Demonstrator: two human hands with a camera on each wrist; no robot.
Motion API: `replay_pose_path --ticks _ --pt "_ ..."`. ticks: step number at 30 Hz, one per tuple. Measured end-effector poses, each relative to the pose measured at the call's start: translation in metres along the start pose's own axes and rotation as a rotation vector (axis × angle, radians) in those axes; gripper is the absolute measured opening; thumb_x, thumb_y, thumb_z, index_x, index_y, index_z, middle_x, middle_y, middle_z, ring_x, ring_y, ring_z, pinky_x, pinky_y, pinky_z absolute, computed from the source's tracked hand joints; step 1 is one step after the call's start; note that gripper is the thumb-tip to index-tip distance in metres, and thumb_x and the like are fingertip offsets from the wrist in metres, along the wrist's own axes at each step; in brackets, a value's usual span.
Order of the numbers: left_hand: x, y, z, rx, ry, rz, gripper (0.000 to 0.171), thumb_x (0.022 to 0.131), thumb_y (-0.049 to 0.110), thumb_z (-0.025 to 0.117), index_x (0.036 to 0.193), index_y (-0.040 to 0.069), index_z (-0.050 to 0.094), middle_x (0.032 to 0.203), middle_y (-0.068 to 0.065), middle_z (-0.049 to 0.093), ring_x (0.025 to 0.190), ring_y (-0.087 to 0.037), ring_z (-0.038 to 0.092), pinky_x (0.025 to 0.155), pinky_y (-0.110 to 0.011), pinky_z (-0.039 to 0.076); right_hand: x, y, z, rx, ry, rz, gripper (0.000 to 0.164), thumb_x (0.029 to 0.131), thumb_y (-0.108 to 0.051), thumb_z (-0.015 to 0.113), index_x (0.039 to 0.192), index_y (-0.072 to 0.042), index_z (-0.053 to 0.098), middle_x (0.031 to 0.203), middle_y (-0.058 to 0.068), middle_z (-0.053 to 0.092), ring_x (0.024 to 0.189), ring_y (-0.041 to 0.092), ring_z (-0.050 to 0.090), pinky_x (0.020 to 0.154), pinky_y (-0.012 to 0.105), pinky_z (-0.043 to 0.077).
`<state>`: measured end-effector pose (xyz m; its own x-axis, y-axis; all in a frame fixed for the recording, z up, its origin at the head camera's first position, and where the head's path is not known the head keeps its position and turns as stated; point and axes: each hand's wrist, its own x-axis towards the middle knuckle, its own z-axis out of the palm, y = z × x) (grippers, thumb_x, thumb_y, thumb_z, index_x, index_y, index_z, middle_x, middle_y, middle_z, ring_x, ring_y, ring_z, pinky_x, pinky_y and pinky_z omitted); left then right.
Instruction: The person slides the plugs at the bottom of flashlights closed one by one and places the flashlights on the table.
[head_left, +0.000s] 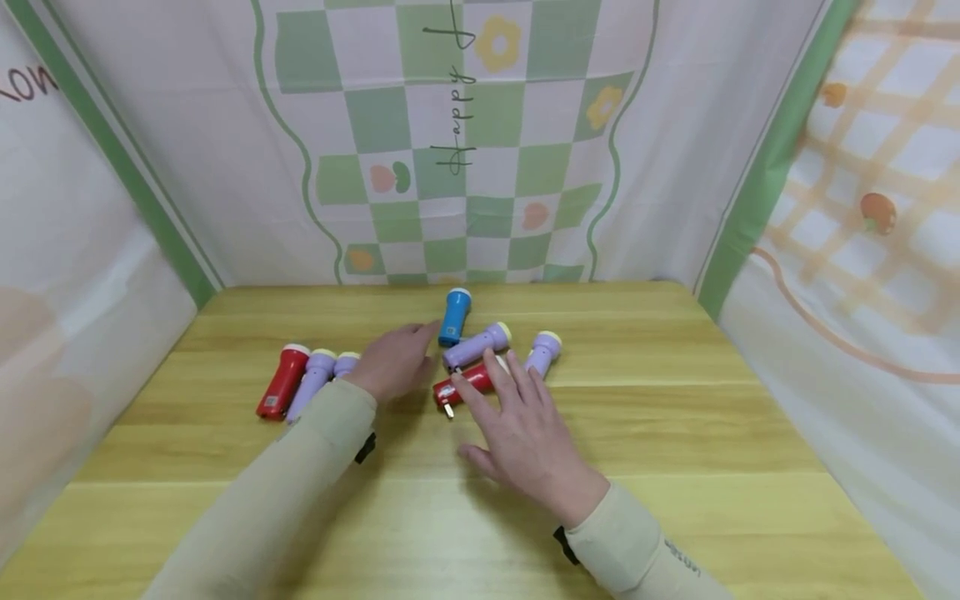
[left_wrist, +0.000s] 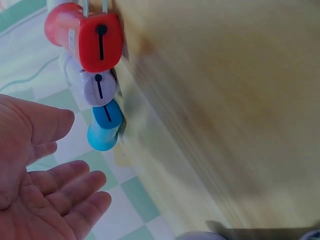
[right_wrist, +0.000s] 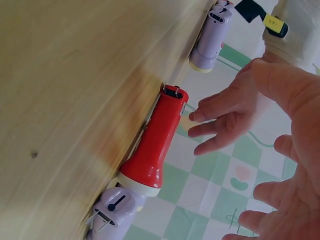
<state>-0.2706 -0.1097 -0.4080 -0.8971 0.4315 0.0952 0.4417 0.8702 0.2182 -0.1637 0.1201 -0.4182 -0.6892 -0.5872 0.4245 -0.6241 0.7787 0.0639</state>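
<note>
My left hand (head_left: 395, 364) reaches over the table with loose fingers, its fingertips close to the blue flashlight (head_left: 453, 321); in the left wrist view its palm (left_wrist: 47, 195) holds nothing. Spread fingers of my right hand (head_left: 525, 429) hover over a red flashlight (head_left: 468, 383), and the right wrist view shows a gap between them. This red flashlight (right_wrist: 155, 142) lies on its side with metal prongs folded out at its tail. A purple flashlight (head_left: 476, 346) lies between the red and blue ones. Another purple flashlight (head_left: 543, 350) is partly hidden behind my right fingers.
On the left, a second red flashlight (head_left: 283, 385) lies beside a purple flashlight (head_left: 313, 383) and another purple one (head_left: 346, 363), mostly covered by my left wrist. They all lie on a wooden table (head_left: 675, 433). A checkered cloth (head_left: 495, 117) hangs behind, with cloth walls at both sides.
</note>
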Motion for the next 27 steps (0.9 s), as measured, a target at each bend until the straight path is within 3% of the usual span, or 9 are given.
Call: replay_pose_path --ticks 11,18,27 --pt "0.026 0.000 0.001 0.001 -0.124 -0.067 0.059 0.107 0.010 0.053 0.163 0.018 0.036 0.159 -0.022 0.046 0.144 -0.041 0.048 0.117 -0.057 0.042 0.001 -0.001 0.000 -0.002 -0.009 0.012 0.090 0.085 -0.054 0.082 0.159 -0.021 0.043 0.165 0.026 0.032 0.148 0.053 0.035 0.116 0.068 0.036" --pt "0.037 0.005 0.003 -0.070 -0.200 -0.122 0.060 0.109 0.007 0.048 0.165 0.026 0.033 0.163 -0.020 0.040 0.149 -0.041 0.041 0.120 -0.061 0.036 0.002 -0.001 0.000 0.013 -0.023 0.011 0.091 0.084 -0.054 0.083 0.159 -0.021 0.042 0.165 0.026 0.031 0.149 0.053 0.033 0.117 0.068 0.035" --pt "0.050 0.007 0.012 -0.078 -0.208 -0.111 0.053 0.112 0.022 0.048 0.163 0.028 0.036 0.162 -0.023 0.041 0.146 -0.044 0.044 0.117 -0.061 0.039 0.002 -0.001 0.002 0.011 -0.019 0.011 0.090 0.084 -0.052 0.084 0.157 -0.021 0.044 0.164 0.025 0.033 0.149 0.052 0.034 0.116 0.068 0.036"
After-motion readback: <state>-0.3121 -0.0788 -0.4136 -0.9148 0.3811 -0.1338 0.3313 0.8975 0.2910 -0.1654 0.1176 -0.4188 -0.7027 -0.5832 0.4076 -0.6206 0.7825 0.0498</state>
